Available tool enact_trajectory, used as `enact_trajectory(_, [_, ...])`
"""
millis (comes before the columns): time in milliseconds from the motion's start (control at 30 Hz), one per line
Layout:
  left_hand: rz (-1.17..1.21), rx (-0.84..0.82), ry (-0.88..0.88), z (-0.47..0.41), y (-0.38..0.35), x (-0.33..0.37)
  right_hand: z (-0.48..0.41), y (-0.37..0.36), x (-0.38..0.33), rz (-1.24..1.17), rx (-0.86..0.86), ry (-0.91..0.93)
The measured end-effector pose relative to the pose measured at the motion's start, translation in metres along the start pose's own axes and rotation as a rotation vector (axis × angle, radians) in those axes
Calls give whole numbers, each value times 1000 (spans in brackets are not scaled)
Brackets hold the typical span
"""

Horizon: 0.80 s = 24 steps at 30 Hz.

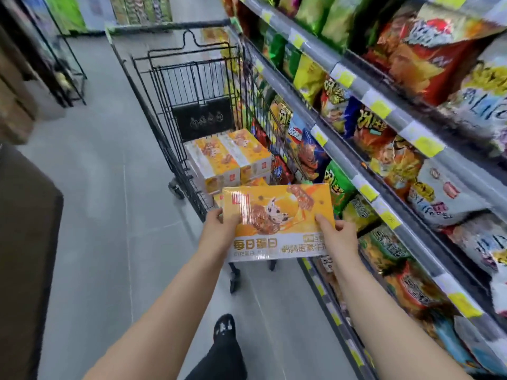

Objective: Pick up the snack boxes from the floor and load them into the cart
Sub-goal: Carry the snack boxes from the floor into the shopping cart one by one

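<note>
Cart (197, 78) sitting in the aisle, R side close against the shelves (343, 78). Inside: two stacked boxes (230, 157) lying side by side toward the far end, more orange packs showing under them. Held box (277, 220) hovering flat over the cart's near end, face up. It's orange-yellow w/ a white strip along the near edge, glossy wrap, snack pics and print. L hand (219, 229) gripping its left edge, R hand (340, 237) gripping its right edge, thumbs on top. Grey floor (109, 215) lying open to the L of the cart; chip bags (411, 50) crowding the R.
</note>
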<state>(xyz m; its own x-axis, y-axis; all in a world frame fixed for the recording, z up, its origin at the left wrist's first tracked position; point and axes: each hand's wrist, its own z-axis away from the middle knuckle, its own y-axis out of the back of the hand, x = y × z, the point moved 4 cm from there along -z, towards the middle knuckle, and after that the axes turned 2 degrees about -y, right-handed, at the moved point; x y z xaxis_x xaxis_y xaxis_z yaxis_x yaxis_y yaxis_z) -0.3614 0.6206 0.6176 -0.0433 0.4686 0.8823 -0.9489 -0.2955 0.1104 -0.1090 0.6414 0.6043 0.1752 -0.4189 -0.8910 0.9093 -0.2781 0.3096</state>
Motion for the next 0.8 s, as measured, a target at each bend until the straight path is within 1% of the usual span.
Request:
enact_trajectory(100, [-18,-2,-7,-45,3,26,-33,-27,-30,11,31,-8])
enact_trajectory(200, [-25,-21,17,-82,3,41,-66,-51,-51,22,8,4])
enact_trajectory(300, [-19,-19,56,-118,1,43,-108,-77,-63,98,-48,8])
enact_trajectory(400, [-7,7,108,-150,-3,39,-151,-102,-63,187,-137,-61])
enact_trajectory(500, [21,64,183,-189,-13,31,-195,-132,-57,280,-261,-98])
enact_trajectory(633, [45,143,345,-234,-30,13,-250,-169,-28,438,-397,-244])
enact_trajectory(733, [28,200,484,-264,-41,-6,-281,-190,-3,567,-471,-343])
enact_trajectory(800, [41,221,549,-279,-44,-18,-288,-201,4,601,-491,-383])
